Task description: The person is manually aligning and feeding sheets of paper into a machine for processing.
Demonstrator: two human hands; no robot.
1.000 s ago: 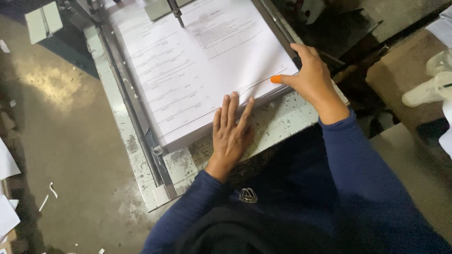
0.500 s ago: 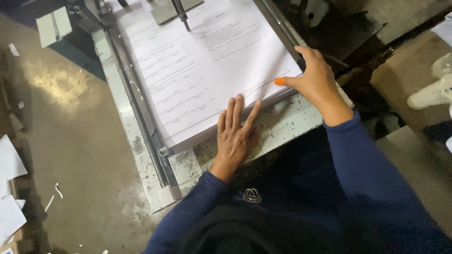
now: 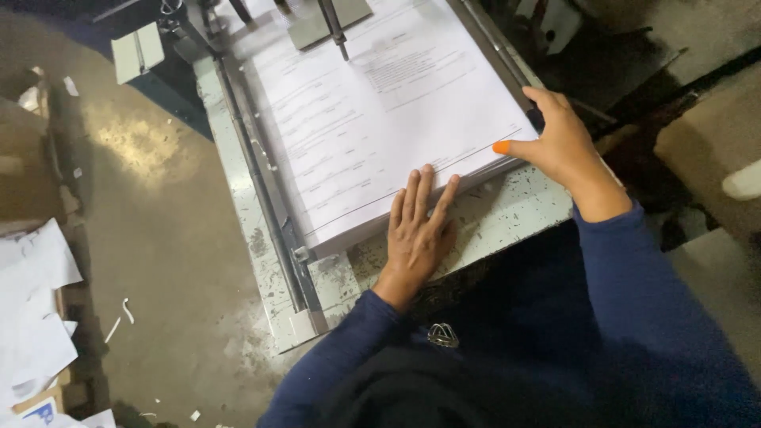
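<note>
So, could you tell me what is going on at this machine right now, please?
A person in a dark blue top is squaring a thick stack of printed sheets on a worn metal table. The left hand lies flat against the stack's near edge, fingers on the top sheet. The right hand grips the stack's right corner beside a dark side rail. Paper scraps lie on the floor.

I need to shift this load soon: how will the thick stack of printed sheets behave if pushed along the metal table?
The paper stack looks thick, so it is probably heavy and should slide as a block. Its loose top sheets may skew or fan out. The left hand lies flat at its near edge and the right hand at its corner, which suggests it needs squaring.
</note>
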